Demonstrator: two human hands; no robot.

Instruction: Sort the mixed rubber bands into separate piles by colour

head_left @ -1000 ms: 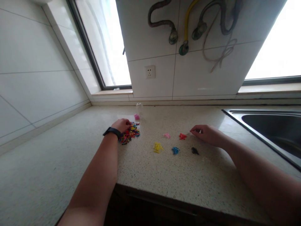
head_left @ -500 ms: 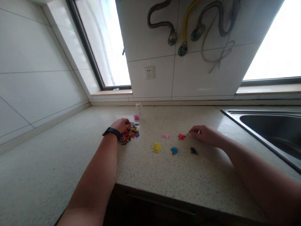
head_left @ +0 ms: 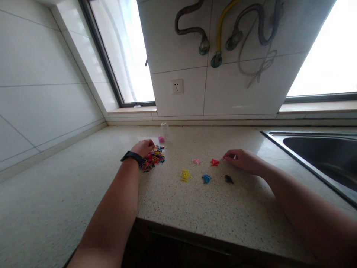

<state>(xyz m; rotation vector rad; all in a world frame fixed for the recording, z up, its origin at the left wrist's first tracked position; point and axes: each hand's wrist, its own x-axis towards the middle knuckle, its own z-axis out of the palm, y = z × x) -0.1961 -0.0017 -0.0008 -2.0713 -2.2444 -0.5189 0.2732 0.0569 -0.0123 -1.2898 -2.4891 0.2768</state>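
Observation:
My left hand [head_left: 143, 148], with a dark watch on its wrist, rests at the back edge of a mixed heap of small, thin, many-coloured pieces [head_left: 153, 159]. Its fingers are curled together, and whatever is in them is hidden. To the right of the red pile [head_left: 214, 162], my right hand [head_left: 238, 159] is low over the counter, thumb and fingertips pinched. Something tiny and pale shows at those fingertips, too small to name. Pink [head_left: 196, 161], yellow [head_left: 185, 175], blue [head_left: 206, 179] and black [head_left: 229, 179] piles of similar pieces lie between the hands.
A clear jar [head_left: 164, 130] and a pink cap-like thing [head_left: 161, 139] stand behind the heap. A steel sink [head_left: 275, 134] is set into the speckled counter [head_left: 178, 208] at right. Hoses and a socket [head_left: 177, 86] are on the tiled wall.
Both hands stay almost in place, and the piles look the same. The view has shifted very slightly.

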